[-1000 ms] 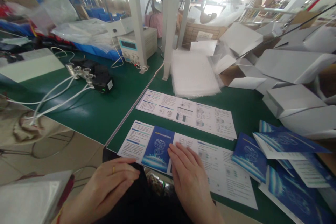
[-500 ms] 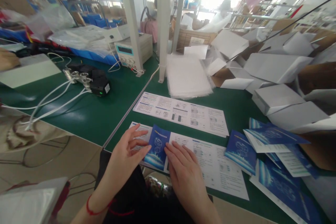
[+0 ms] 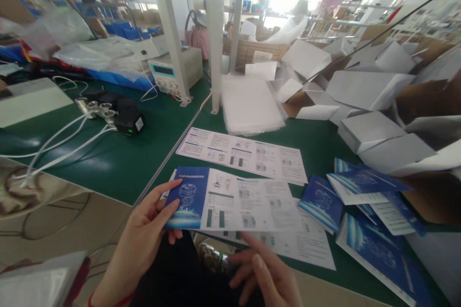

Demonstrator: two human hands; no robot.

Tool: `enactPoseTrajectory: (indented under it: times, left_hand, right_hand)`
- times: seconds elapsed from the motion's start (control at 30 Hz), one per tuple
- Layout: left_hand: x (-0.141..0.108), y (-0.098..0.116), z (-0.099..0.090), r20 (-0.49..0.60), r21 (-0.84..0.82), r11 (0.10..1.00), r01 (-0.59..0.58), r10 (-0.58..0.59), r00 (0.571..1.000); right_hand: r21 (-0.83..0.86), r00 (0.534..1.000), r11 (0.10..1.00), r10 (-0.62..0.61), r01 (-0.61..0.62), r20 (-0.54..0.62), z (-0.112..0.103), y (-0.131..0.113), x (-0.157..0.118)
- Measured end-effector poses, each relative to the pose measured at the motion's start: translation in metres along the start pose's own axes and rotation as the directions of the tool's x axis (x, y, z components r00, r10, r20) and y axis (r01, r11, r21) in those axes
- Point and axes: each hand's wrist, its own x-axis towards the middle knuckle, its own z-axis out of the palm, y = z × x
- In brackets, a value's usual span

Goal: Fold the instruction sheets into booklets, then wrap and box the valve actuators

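My left hand pinches the left end of a long leaflet, thumb on its blue cover panel and fingers beneath. The leaflet is partly unfolded, its printed white panels stretching right above another flat printed sheet. Below the leaflet's lower edge, my right hand is blurred, fingers apart, with nothing visible in it. Farther back on the green table lies a stack of long printed sheets. Folded blue leaflets lie to the right.
White boxes and open cartons fill the right side. Clear plastic bags lie behind the sheets. A bench instrument stands by the metal posts. Black devices with white cables sit at left. A person is blurred in the background.
My left hand now grips the blue-covered end, which has moved left and is raised. My right hand has left the blue panel and moved down. The view has shifted slightly.
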Motion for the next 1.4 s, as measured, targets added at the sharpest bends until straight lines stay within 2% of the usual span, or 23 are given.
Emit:
enactPoseTrajectory:
  times: [0.1,0.17,0.23,0.27,0.33,0.4,0.43,0.47,0.53,0.57,0.63,0.67,0.73,0.8,0.9,1.03,1.1,1.2,1.33,1.4]
  left_hand:
    - [-0.005,-0.006,-0.005,0.008,-0.016,0.999,0.046,-0.046,0.999]
    - [-0.008,-0.011,-0.008,0.051,0.008,0.997,0.073,-0.073,0.996]
    - [-0.011,-0.014,-0.010,0.087,0.061,0.995,0.079,-0.084,0.993]
    - [-0.013,-0.015,-0.010,0.109,0.093,0.993,0.067,-0.077,0.991]
    - [-0.015,-0.017,-0.006,0.171,0.169,0.986,-0.005,-0.024,0.985]
    - [-0.015,-0.018,0.001,0.242,0.264,0.952,-0.155,0.090,0.966]
    - [-0.015,-0.020,0.006,0.271,0.319,0.912,-0.256,0.171,0.947]
    - [-0.014,-0.022,0.011,0.293,0.377,0.853,-0.360,0.259,0.920]
    - [-0.012,-0.026,0.020,0.357,0.484,0.691,-0.537,0.404,0.842]
    - [-0.010,-0.029,0.024,0.399,0.525,0.599,-0.604,0.454,0.797]
    - [-0.007,-0.032,0.027,0.461,0.606,0.417,-0.678,0.510,0.726]
    - [-0.005,-0.033,0.028,0.472,0.653,0.326,-0.683,0.530,0.705]
    - [-0.003,-0.033,0.027,0.473,0.742,0.164,-0.650,0.558,0.681]
    - [-0.002,-0.032,0.025,0.474,0.783,0.068,-0.619,0.578,0.664]
    - [-0.005,-0.036,0.023,0.517,0.746,0.056,-0.664,0.580,0.630]
    - [-0.009,-0.049,0.022,0.556,0.712,0.118,-0.693,0.509,0.657]
    - [-0.009,-0.052,0.021,0.559,0.703,0.130,-0.699,0.507,0.656]
    - [-0.006,-0.049,0.017,0.554,0.681,0.134,-0.719,0.548,0.627]
    - [-0.003,-0.044,0.014,0.531,0.642,0.138,-0.754,0.629,0.567]
    - [-0.002,-0.043,0.015,0.476,0.645,0.169,-0.746,0.675,0.564]
  right_hand:
    - [0.257,0.984,0.965,0.100,-0.060,-0.147,-0.002,-0.009,0.003]
    - [0.242,0.968,0.969,0.106,-0.048,-0.229,-0.009,-0.013,0.004]
    - [0.032,0.934,0.999,0.041,-0.032,-0.356,-0.018,-0.013,0.005]
    - [-0.113,0.899,0.993,-0.017,-0.036,-0.437,-0.023,-0.012,0.005]
    - [-0.376,0.806,0.925,-0.174,-0.064,-0.565,-0.030,-0.012,0.007]
    - [-0.550,0.701,0.833,-0.357,-0.060,-0.617,-0.035,-0.015,0.012]
    - [-0.630,0.660,0.777,-0.463,-0.018,-0.591,-0.037,-0.017,0.017]
    - [-0.712,0.637,0.700,-0.572,0.050,-0.517,-0.038,-0.019,0.021]
    - [-0.838,0.613,0.487,-0.748,0.247,-0.254,-0.041,-0.023,0.032]
    - [-0.861,0.608,0.367,-0.789,0.353,-0.087,-0.042,-0.024,0.037]
    - [-0.842,0.603,0.185,-0.775,0.506,0.191,-0.044,-0.023,0.046]
    - [-0.829,0.600,0.127,-0.749,0.544,0.279,-0.045,-0.022,0.050]
    - [-0.820,0.608,0.052,-0.698,0.569,0.378,-0.045,-0.018,0.054]
    - [-0.819,0.608,0.005,-0.673,0.574,0.422,-0.045,-0.015,0.056]
    - [-0.816,0.605,-0.026,-0.657,0.577,0.449,-0.044,-0.012,0.057]
    - [-0.801,0.618,0.028,-0.652,0.598,0.438,-0.042,-0.011,0.058]
    - [-0.784,0.620,0.061,-0.652,0.617,0.437,-0.040,-0.012,0.058]
    - [-0.756,0.598,0.077,-0.664,0.650,0.448,-0.033,-0.013,0.057]
    - [-0.735,0.555,0.054,-0.693,0.676,0.460,-0.025,-0.017,0.057]
    - [-0.724,0.535,0.034,-0.697,0.689,0.477,-0.021,-0.019,0.058]
